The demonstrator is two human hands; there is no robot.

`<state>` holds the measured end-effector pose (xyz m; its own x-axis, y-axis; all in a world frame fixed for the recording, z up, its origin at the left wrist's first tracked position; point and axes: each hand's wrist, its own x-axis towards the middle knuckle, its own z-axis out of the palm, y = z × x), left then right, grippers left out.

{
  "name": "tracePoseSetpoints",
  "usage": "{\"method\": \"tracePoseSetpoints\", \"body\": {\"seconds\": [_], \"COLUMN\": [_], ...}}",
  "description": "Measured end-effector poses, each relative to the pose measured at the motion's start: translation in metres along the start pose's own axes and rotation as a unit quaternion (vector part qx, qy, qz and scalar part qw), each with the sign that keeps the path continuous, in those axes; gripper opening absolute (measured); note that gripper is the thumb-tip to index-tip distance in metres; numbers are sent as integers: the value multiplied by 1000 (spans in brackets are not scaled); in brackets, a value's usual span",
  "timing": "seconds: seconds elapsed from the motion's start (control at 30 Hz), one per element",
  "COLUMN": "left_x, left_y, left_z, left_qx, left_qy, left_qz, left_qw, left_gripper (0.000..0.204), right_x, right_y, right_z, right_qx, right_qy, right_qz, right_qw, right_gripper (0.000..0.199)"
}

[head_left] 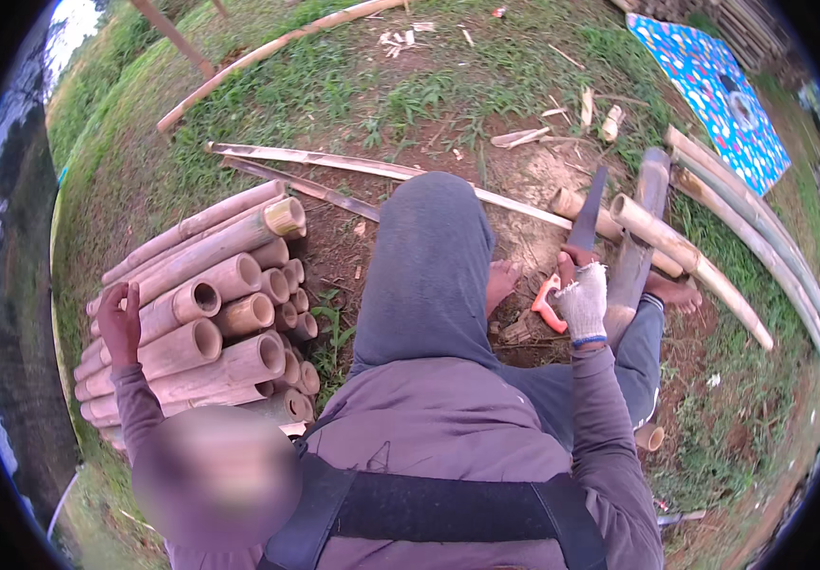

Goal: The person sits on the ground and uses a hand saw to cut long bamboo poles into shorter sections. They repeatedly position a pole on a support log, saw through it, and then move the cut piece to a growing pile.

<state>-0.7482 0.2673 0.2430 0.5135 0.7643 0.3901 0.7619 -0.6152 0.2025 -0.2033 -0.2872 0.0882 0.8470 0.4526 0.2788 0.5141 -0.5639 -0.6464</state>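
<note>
My right hand (583, 299), in a white knit glove with bare fingertips, is closed on a handsaw by its orange handle (548, 306). The saw's dark blade (589, 209) points up and away, beside the cut bamboo lengths. My bare left hand (121, 328) is raised over the left side of a stack of cut bamboo tubes (206, 342). Its fingers are bent but apart, with nothing seen between them. Whether it touches the bamboo I cannot tell. A bamboo piece (655, 233) lies across a dark log (643, 214) by my right foot.
Long bamboo poles (757, 218) curve along the right. Split bamboo strips (334, 161) lie on the soil ahead. Offcuts (524, 138) are scattered farther off. A blue patterned sheet (705, 95) lies at the far right. My bent knee (429, 256) rises between the stack and the saw.
</note>
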Motion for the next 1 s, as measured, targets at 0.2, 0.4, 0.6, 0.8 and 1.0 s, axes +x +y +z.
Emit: {"method": "tracePoseSetpoints", "body": {"seconds": [0.2,0.4,0.6,0.8,1.0], "left_x": [120,131,61,-30,-67], "left_y": [280,557,760,868,914], "left_z": [65,145,249,358,378], "left_qx": [-108,-159,-80,-65,44], "left_qy": [-9,-145,-287,-214,-323], "left_qz": [325,576,706,716,639], "left_qw": [939,789,642,662,697], "left_gripper": [19,11,45,91,102], "right_x": [-86,-92,-88,-76,-90], "right_y": [101,95,113,130,127], "right_z": [22,30,42,34,46], "right_qx": [-158,-224,-221,-172,-123], "right_qy": [-122,-273,-298,-315,-284], "right_qz": [222,236,214,226,214], "right_qw": [954,905,904,906,927], "right_gripper": [39,42,42,41,47]}}
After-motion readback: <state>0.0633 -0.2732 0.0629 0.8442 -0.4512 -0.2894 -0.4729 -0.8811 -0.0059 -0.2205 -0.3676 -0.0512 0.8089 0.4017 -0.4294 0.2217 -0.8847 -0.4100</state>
